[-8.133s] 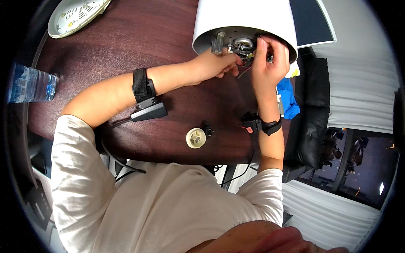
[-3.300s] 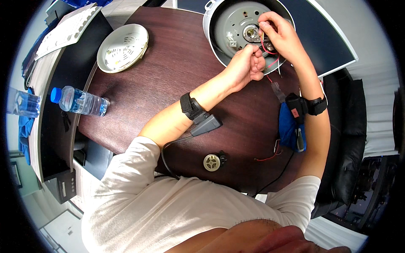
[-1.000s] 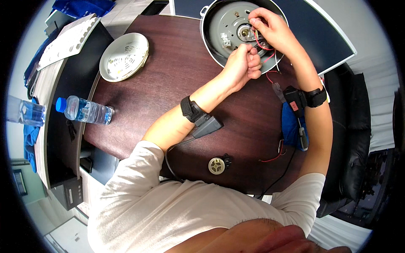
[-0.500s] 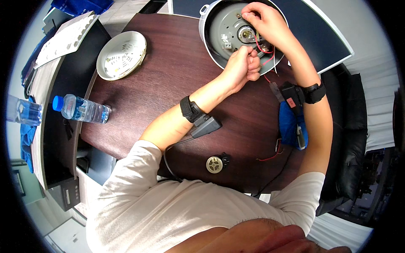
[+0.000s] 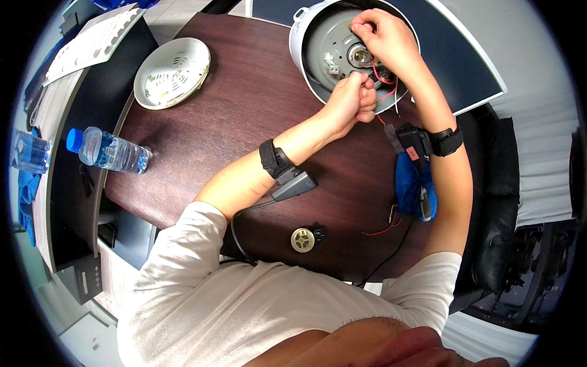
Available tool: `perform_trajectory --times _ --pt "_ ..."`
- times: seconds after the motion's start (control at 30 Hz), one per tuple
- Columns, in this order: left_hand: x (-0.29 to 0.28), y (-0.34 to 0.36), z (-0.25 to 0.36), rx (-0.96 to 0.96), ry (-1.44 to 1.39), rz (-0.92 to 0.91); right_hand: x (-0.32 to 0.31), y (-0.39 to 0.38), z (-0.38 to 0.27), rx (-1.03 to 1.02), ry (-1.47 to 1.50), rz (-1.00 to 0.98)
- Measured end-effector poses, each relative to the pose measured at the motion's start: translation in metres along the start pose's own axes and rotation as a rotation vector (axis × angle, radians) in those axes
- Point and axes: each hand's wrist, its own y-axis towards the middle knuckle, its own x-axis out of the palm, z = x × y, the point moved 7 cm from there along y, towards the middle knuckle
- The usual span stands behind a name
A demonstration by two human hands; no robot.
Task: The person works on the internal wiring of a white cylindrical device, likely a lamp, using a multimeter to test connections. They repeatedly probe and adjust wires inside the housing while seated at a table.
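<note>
At the far side of the table, a round white appliance body [image 5: 298, 46], which looks like an upturned rice cooker, shows its grey metal inside with red and white wires [image 5: 381, 76]. My left hand [image 5: 353, 103] is closed at its near rim, thumb pressed against the curled fingers; what they grip is hidden. Over the inner right part, my right hand [image 5: 386, 38] has fingertips pinched together close to the metal plate. Anything between them is too small to make out. A pale round slotted cover [image 5: 171, 73] lies on the left of the table.
A water bottle [image 5: 110, 150] lies at the table's left edge. A small round pale part [image 5: 302, 240] sits near my body. Beside my right forearm are a blue cloth-like item [image 5: 406, 183] and a loose red wire [image 5: 379, 232]. A dark board [image 5: 452, 67] extends behind the appliance.
The whole view has shifted slightly, with the table's things appearing further left. Both hands keep nearly the same closed poses at the appliance; the right fingertips have barely moved.
</note>
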Motion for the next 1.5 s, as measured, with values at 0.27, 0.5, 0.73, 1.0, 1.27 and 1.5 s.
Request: perform_trajectory --times 0.27,0.5,0.73,1.0,1.27,1.5 --pt "0.001 -0.001 0.001 0.013 0.019 -0.013 -0.005 -0.002 -0.006 0.06 -0.075 0.026" --pt "0.002 -0.001 -0.002 0.006 0.012 -0.024 -0.006 0.001 -0.004 0.142 -0.047 -0.045" --pt "0.001 -0.001 0.0 0.026 0.025 -0.017 -0.006 -0.003 -0.008 0.061 -0.029 -0.039" --pt "-0.001 0.0 -0.001 0.034 0.017 -0.002 -0.008 -0.007 -0.01 0.048 -0.006 0.003" --pt "-0.003 0.001 -0.004 0.04 0.008 0.002 -0.008 -0.006 -0.009 -0.006 0.0 -0.006" --pt "-0.001 0.0 -0.002 0.063 0.024 -0.002 -0.011 -0.002 -0.014 0.063 -0.093 -0.063"
